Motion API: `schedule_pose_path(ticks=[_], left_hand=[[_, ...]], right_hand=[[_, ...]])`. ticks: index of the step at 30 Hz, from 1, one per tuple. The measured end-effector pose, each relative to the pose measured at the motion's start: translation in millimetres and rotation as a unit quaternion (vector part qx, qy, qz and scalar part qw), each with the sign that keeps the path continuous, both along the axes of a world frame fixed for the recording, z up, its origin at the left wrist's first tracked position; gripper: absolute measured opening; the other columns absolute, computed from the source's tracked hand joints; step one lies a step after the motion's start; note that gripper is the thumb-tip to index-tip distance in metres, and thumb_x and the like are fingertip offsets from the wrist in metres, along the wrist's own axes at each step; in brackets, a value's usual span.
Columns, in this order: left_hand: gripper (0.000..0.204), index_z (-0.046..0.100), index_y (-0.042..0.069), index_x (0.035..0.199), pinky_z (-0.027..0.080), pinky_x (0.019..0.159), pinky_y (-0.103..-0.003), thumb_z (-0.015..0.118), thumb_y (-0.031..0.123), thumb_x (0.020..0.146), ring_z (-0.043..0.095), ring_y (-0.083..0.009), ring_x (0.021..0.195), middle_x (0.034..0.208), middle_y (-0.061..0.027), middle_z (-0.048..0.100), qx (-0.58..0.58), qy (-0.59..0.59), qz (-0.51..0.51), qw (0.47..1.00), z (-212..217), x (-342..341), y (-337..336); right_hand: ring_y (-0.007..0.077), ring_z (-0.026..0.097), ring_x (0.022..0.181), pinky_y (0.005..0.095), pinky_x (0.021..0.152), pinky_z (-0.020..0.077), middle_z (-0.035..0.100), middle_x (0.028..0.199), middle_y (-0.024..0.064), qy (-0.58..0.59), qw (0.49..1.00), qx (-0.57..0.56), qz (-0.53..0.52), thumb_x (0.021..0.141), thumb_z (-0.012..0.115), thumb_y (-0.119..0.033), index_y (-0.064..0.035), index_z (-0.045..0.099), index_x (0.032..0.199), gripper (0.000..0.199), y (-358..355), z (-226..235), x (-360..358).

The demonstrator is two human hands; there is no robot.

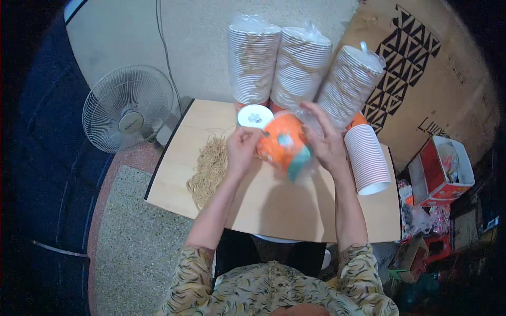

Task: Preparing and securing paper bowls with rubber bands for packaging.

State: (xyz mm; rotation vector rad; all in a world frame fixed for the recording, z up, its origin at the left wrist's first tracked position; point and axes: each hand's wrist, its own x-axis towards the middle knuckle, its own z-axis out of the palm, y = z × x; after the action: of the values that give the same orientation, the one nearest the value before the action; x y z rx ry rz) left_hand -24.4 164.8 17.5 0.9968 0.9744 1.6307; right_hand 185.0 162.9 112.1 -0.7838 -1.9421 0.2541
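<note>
Leaning at upper right of frame is a big brown cardboard sheet [421, 68] w/ black zigzag print, below it at right edge an open red-and-white carton [440, 174], and along top centre three clear-bagged stacks of paper cups [300, 66], plus one unbagged stack [367, 158] lying on the wooden table [274, 205] right of centre. Both hands hold an orange paper cup [282, 142] w/ a teal band and small white patch, tilted on its side above table at frame centre: left hand [242, 150] pinches its rim side, right hand [327, 142] wraps the other side w/ fingers spread. Pile of tan strings [210, 168] lies left of hands; white fan [128, 108] stands at upper left.
</note>
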Motion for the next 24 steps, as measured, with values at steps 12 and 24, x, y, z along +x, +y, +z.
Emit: schedule_pose_path(ticks=[12, 24], left_hand=[[0.024, 0.065, 0.003, 0.065, 0.040, 0.046, -0.026, 0.071, 0.017, 0.083, 0.050, -0.0097, 0.046, 0.059, -0.0020, 0.059, -0.142, 0.000, 0.172, 0.975, -107.2, -98.9, 139.8], [0.042, 0.066, 0.011, 0.125, 0.031, 0.110, -0.054, 0.058, 0.038, 0.095, 0.052, -0.0383, 0.128, 0.132, -0.0161, 0.061, 0.207, 0.542, 0.310, 0.754, -22.5, -19.9, 118.9]], right_hand=[[0.0196, 0.063, 0.105, 0.0302, 0.093, 0.0476, 0.067, 0.113, 0.0112, 0.119, 0.939, -0.307, -0.103, 0.094, 0.057, -0.006, -0.0018, 0.064, 0.122, 0.029, -27.8, -192.8, 31.3], [0.0313, 0.064, 0.098, 0.0346, 0.085, 0.0524, 0.065, 0.108, 0.0149, 0.015, 0.959, -0.200, -0.199, 0.086, 0.062, 0.006, -0.0013, 0.064, 0.101, 0.016, -116.0, -276.5, 77.7]])
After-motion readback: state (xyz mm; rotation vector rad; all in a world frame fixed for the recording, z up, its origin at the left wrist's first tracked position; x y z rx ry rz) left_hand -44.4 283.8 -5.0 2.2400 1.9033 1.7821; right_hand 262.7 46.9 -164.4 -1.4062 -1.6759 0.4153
